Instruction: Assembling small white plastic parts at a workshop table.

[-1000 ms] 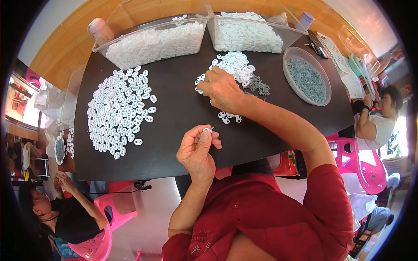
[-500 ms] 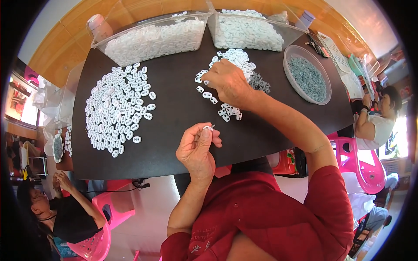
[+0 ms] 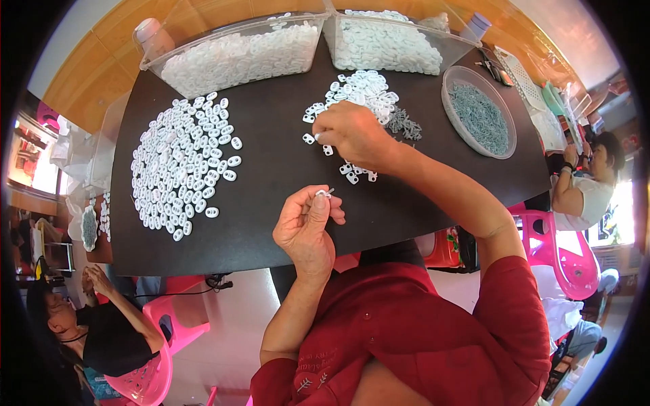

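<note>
My left hand point(image 3: 308, 227) is closed near the table's front edge, pinching a small white plastic piece point(image 3: 323, 194) with a thin grey pin-like part sticking out of it. Farther out, my right hand point(image 3: 353, 135) reaches over the near-left side of a heap of white two-holed plastic pieces point(image 3: 369, 91). Its thumb and fingertips are closed on one white piece point(image 3: 318, 137), mostly covered by the fingers. Two loose pieces lie close by those fingertips, and a few more point(image 3: 352, 178) sit below the right wrist. Just right of the hand is a small pile of dark grey plastic pins point(image 3: 406, 125).
A broad spread of white oval two-holed pieces point(image 3: 179, 166) covers the table's left part. Two clear bins point(image 3: 311, 64) full of white pieces stand along the back. A round tub point(image 3: 509, 145) of grey-green pins is at right. Other people sit left and right.
My right hand has shifted slightly down, and its fingertips have closed on a white piece among the loose ones. My left hand stays almost still with its piece.
</note>
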Tool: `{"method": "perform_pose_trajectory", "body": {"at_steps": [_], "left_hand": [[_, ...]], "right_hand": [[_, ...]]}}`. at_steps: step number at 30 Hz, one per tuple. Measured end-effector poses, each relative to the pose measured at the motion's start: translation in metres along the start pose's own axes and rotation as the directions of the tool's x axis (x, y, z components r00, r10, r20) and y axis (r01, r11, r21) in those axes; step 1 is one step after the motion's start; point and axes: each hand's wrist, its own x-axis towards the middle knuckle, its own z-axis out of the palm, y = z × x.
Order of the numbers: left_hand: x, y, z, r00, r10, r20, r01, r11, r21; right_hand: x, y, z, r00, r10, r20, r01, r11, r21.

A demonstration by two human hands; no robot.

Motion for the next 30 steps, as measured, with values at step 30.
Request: {"method": "perform_pose_trajectory", "body": {"at_steps": [30], "left_hand": [[-0.004,0.005,0.012,0.996,-0.091,0.022,0.092,0.994,-0.063]], "right_hand": [[-0.065,-0.078,-0.032,0.809,0.532,0.248,-0.465,0.322,0.825]]}}
